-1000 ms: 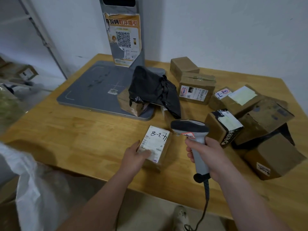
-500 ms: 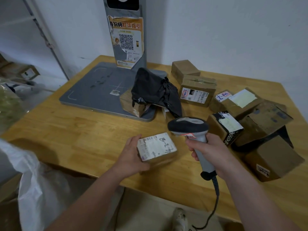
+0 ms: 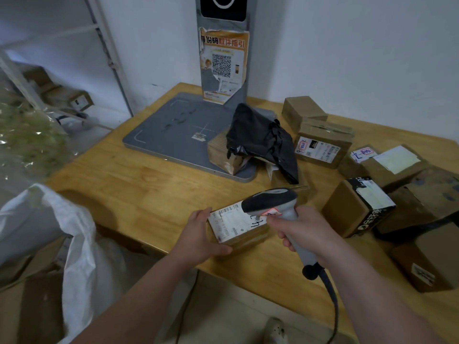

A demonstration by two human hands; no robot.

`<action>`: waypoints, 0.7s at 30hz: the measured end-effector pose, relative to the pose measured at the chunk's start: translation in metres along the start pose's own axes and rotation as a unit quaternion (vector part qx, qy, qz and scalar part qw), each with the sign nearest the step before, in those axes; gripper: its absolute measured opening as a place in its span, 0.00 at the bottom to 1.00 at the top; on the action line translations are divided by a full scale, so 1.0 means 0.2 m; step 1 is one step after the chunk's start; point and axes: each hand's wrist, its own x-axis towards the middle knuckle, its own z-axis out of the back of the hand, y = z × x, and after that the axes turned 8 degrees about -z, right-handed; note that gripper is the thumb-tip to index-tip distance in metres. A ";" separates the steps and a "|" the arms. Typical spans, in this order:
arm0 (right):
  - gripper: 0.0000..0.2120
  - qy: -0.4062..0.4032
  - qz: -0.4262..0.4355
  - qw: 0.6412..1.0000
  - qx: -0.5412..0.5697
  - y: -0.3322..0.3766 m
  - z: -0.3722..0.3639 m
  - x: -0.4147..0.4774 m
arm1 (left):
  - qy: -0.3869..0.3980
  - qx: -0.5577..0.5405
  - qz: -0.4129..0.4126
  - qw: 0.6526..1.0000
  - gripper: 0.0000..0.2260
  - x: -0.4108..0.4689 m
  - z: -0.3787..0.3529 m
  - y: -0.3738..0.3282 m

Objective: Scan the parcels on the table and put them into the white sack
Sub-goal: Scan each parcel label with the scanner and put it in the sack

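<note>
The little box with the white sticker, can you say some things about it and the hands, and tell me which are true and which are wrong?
1. The left hand holds the small parcel at the near edge of the table. True.
2. The right hand is empty. False: it grips the scanner.
3. The scanner's head is over the parcel's white label. True.
4. The parcel is inside the white sack. False: the left hand holds it at the table, and the sack is off to the left.
</note>
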 end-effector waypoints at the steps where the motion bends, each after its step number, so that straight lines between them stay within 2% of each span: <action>1: 0.07 0.002 -0.003 1.000 0.006 0.01 -0.02 0.00 | -0.009 -0.006 0.004 1.000 0.52 -0.01 -0.01 0.00; 5: 0.08 0.017 -0.015 1.000 0.017 0.04 -0.06 -0.01 | -0.026 -0.015 0.022 0.999 0.52 -0.02 -0.03 0.02; 13: 0.07 0.025 -0.033 0.999 -0.003 0.08 -0.08 -0.02 | -0.038 -0.026 0.007 0.999 0.50 -0.02 -0.03 0.03; 21: 0.08 0.031 -0.021 0.999 -0.001 0.11 -0.13 -0.01 | -0.078 -0.024 -0.002 0.997 0.44 -0.05 0.00 0.07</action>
